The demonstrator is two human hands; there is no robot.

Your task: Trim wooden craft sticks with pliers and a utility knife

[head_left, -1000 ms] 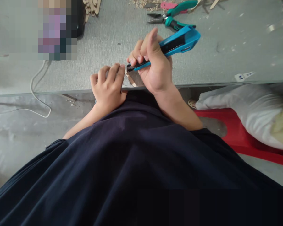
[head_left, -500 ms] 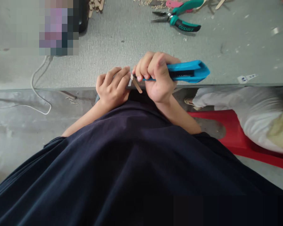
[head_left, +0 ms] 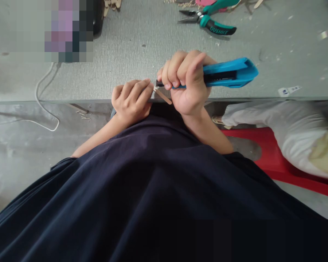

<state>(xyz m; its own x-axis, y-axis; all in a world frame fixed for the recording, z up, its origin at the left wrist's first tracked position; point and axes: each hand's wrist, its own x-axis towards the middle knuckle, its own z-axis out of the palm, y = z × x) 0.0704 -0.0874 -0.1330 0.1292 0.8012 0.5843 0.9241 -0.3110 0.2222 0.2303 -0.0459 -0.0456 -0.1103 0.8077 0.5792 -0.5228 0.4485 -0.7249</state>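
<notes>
My left hand [head_left: 132, 96] is closed, its fingertips and thumb pinching a thin wooden craft stick [head_left: 163, 96] at the table's front edge. The stick's rounded end points right and down, with a pale patch near my fingertips. My right hand [head_left: 190, 82] is wrapped around a blue utility knife [head_left: 232, 72] with a black slotted inside, and its thumb is raised. The knife's dark tip shows between the hands, just above the stick. Whether the two touch is too small to tell.
Green-handled pliers [head_left: 207, 22] lie on the grey table [head_left: 131, 47], near wooden sticks [head_left: 112, 5] and shavings. A white cable [head_left: 45, 78] hangs off the left edge. On the right are a red stool [head_left: 265, 145] and another person's light-clothed leg [head_left: 284, 127].
My right hand and the utility knife have moved right and slightly away from me. The stick has swung to point more to the right. My left hand stays nearly in place.
</notes>
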